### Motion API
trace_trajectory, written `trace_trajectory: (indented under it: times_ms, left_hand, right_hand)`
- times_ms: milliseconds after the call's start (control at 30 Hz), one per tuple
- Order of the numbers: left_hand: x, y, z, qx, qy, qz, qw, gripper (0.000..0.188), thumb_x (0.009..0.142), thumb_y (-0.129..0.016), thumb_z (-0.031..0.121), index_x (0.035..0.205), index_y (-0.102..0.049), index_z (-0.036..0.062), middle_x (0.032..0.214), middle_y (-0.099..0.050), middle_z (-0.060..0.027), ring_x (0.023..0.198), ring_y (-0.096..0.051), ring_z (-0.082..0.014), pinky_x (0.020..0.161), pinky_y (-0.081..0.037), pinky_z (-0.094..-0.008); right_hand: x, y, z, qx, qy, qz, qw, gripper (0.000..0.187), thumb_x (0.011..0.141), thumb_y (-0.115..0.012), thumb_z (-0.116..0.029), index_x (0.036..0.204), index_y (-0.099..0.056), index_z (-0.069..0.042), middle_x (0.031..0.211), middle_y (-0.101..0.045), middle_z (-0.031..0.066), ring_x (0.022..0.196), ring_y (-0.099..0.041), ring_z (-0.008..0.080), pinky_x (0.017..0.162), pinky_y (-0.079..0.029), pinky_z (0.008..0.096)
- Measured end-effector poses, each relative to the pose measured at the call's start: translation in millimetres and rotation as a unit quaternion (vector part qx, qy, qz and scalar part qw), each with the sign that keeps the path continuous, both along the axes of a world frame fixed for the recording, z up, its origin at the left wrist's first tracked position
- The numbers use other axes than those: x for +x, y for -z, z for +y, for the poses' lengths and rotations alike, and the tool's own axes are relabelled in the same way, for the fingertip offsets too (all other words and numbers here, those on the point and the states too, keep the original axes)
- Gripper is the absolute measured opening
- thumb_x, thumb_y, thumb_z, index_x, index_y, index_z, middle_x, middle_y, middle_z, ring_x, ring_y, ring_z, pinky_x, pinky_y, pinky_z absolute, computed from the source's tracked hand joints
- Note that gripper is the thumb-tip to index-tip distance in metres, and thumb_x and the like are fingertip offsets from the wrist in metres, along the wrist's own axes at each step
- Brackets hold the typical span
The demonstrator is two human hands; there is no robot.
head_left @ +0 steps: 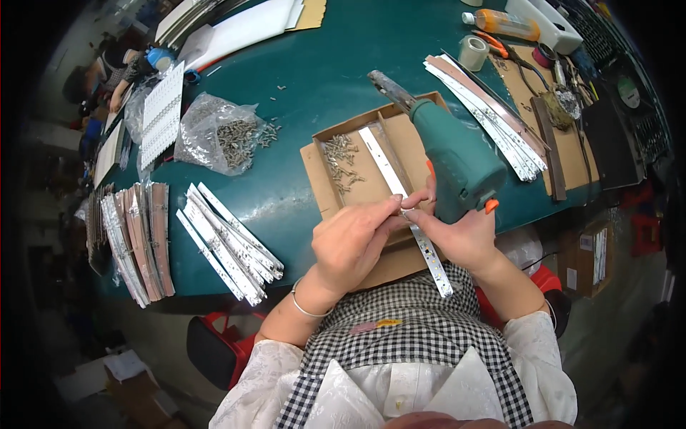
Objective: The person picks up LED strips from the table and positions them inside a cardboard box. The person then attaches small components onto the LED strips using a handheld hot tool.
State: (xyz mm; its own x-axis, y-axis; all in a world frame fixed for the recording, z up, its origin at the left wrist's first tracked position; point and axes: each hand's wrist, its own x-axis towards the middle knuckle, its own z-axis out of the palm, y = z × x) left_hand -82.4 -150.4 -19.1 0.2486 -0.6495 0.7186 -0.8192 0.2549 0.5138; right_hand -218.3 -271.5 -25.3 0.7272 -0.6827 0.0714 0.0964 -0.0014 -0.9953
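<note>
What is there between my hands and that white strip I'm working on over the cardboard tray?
Nothing visible. The left hand and right hand both pinch the white strip directly above the cardboard tray. The green power screwdriver rests behind the right hand, not between either hand and the strip.

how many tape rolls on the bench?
1: a pale tape roll at the far right of the green table, beside the orange bottle. Clutter there may hide others.

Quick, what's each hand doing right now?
Left hand: fingers pinched on the white strip.
Right hand: closed on the green driver, fingertips touching the strip.
</note>
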Motion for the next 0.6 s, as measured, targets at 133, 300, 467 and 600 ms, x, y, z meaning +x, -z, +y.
trace_trajectory:
  times_ms: [133, 300, 467, 600]
  left_hand:
    - [-1, 4, 0, -0.007, -0.013, 0.034, 0.999, 0.039, 0.070, -0.081, -0.005, 0.106, -0.068, -0.0006, 0.086, -0.074, -0.0124, 0.075, -0.074, -0.0227, 0.065, -0.058, -0.0292]
    - [-3, 7, -2, -0.033, -0.020, 0.041, 0.998, 0.035, 0.070, -0.080, -0.005, 0.103, -0.069, -0.0007, 0.084, -0.073, -0.0123, 0.071, -0.072, -0.0227, 0.061, -0.056, -0.0295]
    - [4, 10, 3, -0.029, -0.055, 0.013, 0.998, 0.035, 0.070, -0.079, -0.002, 0.103, -0.070, 0.0020, 0.081, -0.071, -0.0105, 0.067, -0.069, -0.0235, 0.057, -0.053, -0.0317]
    - [18, 3, 5, 0.116, -0.077, -0.091, 0.986, 0.030, 0.068, -0.078, -0.007, 0.096, -0.071, 0.0028, 0.083, -0.072, -0.0102, 0.073, -0.069, -0.0246, 0.060, -0.053, -0.0312]
  right_hand:
    - [1, 6, 0, -0.082, -0.026, -0.026, 0.996, 0.042, 0.082, -0.066, 0.015, 0.119, -0.051, 0.001, 0.094, -0.051, 0.0014, 0.088, -0.064, 0.0115, 0.068, -0.050, 0.0211]
    - [4, 18, 2, -0.100, -0.013, -0.030, 0.994, 0.032, 0.083, -0.064, 0.016, 0.109, -0.053, 0.000, 0.090, -0.053, 0.0011, 0.082, -0.058, 0.0086, 0.068, -0.049, 0.0224]
    - [-1, 15, -7, -0.158, 0.006, -0.055, 0.986, 0.029, 0.083, -0.064, 0.015, 0.104, -0.053, -0.001, 0.091, -0.053, 0.0010, 0.080, -0.057, 0.0085, 0.068, -0.049, 0.0223]
    - [-1, 13, -6, -0.066, 0.021, -0.067, 0.995, 0.033, 0.081, -0.066, 0.015, 0.107, -0.053, -0.001, 0.093, -0.053, 0.0012, 0.081, -0.059, 0.0095, 0.068, -0.049, 0.0218]
